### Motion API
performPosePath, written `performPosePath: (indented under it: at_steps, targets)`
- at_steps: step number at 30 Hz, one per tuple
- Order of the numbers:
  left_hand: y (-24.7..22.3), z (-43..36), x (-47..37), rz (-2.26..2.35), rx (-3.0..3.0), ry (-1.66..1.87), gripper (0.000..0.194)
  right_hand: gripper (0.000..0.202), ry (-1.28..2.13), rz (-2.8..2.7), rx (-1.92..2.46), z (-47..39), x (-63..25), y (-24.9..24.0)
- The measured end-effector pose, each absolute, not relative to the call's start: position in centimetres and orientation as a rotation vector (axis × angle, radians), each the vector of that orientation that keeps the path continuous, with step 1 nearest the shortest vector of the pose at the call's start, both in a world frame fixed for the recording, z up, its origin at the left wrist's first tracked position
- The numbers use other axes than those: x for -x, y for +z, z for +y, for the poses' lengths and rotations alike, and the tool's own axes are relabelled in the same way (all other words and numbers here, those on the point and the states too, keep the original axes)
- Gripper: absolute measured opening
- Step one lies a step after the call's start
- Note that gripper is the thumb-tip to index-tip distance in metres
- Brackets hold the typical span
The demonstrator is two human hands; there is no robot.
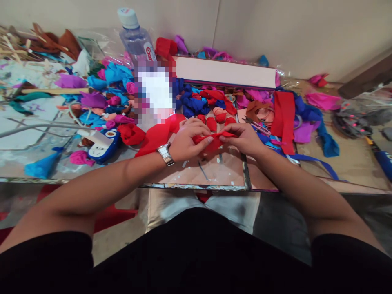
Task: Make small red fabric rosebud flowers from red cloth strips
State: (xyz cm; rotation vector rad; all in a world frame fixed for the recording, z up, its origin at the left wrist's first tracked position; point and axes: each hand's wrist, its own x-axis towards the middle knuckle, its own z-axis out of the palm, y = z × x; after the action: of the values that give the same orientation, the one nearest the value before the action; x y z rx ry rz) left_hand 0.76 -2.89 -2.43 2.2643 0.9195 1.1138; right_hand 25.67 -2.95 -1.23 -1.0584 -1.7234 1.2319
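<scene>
Clear btl [134,41] w/ white cap [128,18] nr wall [183,24], blue/white pwr socket [102,147] closer in, on L.

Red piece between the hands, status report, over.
Left hand, right hand: both pinching. Red piece: gathered, held between them. Scissors beside right hand, apparently not blocking.

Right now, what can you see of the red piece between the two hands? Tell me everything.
The red piece is thin and plain, and looks like crepe paper or cloth. It is gathered into a creased, narrow ridge, with a fainter, blurred part below. It runs roughly sideways over the tabletop, pinched by the left hand on one side and the right hand on the other. The hands cover parts of it.
</scene>
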Motion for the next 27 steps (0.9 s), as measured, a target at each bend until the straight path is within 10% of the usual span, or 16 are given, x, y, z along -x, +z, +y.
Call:
performPosePath:
  at_steps: [27]
  targets:
    - [-2.88, -2.75, -0.86, 0.908, -2.290, 1.178, 0.033, 0.034, 1.056, -1.707, 0.991, -2.77, -26.19, -1.11]
